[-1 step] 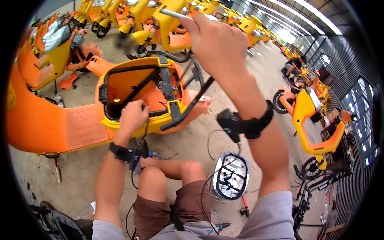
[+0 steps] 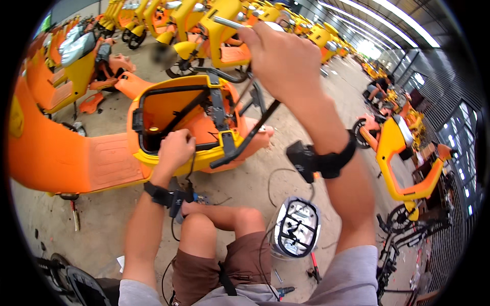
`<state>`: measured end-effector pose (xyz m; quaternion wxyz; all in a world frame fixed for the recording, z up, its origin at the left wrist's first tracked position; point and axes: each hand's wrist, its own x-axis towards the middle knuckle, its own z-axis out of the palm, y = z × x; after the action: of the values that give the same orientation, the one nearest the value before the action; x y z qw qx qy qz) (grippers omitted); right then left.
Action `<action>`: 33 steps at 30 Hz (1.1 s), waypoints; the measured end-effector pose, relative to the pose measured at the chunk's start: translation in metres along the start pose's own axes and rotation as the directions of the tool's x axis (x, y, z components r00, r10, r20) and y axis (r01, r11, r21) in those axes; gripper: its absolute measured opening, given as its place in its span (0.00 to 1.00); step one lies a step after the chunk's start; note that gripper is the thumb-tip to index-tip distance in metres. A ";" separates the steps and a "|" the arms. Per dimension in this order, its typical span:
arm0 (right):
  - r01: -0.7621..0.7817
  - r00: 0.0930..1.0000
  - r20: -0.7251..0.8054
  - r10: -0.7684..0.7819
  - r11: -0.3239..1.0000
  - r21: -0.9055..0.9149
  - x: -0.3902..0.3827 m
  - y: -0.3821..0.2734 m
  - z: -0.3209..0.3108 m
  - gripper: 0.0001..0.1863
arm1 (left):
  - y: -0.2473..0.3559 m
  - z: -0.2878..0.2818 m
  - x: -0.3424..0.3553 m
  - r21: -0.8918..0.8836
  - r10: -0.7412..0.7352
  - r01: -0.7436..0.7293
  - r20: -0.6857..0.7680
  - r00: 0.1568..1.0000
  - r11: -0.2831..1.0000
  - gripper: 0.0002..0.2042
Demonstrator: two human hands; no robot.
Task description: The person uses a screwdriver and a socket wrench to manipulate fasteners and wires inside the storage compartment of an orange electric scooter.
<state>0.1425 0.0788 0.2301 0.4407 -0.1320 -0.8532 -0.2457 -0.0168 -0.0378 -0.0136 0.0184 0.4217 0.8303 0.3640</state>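
Note:
An orange and yellow scooter body (image 2: pixel 102 158) lies in front of me with its seat compartment (image 2: pixel 168 115) open. My left hand (image 2: pixel 173 150) rests on the compartment's yellow front rim with the fingers curled over it. A thin black cable (image 2: pixel 190 171) runs down from that hand. My right hand (image 2: pixel 280 61) is raised above the scooter's tail in a fist around a silver metal rod (image 2: pixel 227 23). A black bar (image 2: pixel 245 143) slants from below that fist down to the yellow rim. Both wrists wear black straps.
A white housing with a black frame (image 2: pixel 296 227) lies on the concrete by my bent knee (image 2: pixel 204 224), with a red-handled tool (image 2: pixel 314 265) beside it. Yellow scooters (image 2: pixel 204 30) stand in rows behind, another (image 2: pixel 398 153) to the right. A person (image 2: pixel 377 89) crouches far off.

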 end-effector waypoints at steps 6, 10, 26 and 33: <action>-0.168 0.817 0.535 -0.214 0.800 0.576 0.024 0.038 -0.030 0.25 | 0.002 -0.002 0.004 -0.014 -0.019 0.020 0.037 0.999 1.000 0.12; -0.282 0.706 0.587 -0.397 0.603 0.746 0.031 0.043 -0.022 0.29 | 0.003 -0.003 0.001 -0.016 0.009 -0.009 0.032 0.999 1.000 0.12; -0.717 0.657 0.726 -0.205 0.129 0.685 0.020 0.025 -0.030 0.27 | -0.008 -0.002 0.004 -0.018 0.005 -0.004 0.035 0.999 1.000 0.13; -0.706 0.708 0.700 -0.094 -0.044 0.707 0.023 0.021 -0.011 0.27 | -0.002 0.002 0.003 0.021 0.011 -0.012 0.060 0.998 1.000 0.12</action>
<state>0.1466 0.0910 0.2607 0.1746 -0.0636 -0.7982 0.5730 -0.0192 -0.0354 -0.0155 0.0366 0.4374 0.8308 0.3422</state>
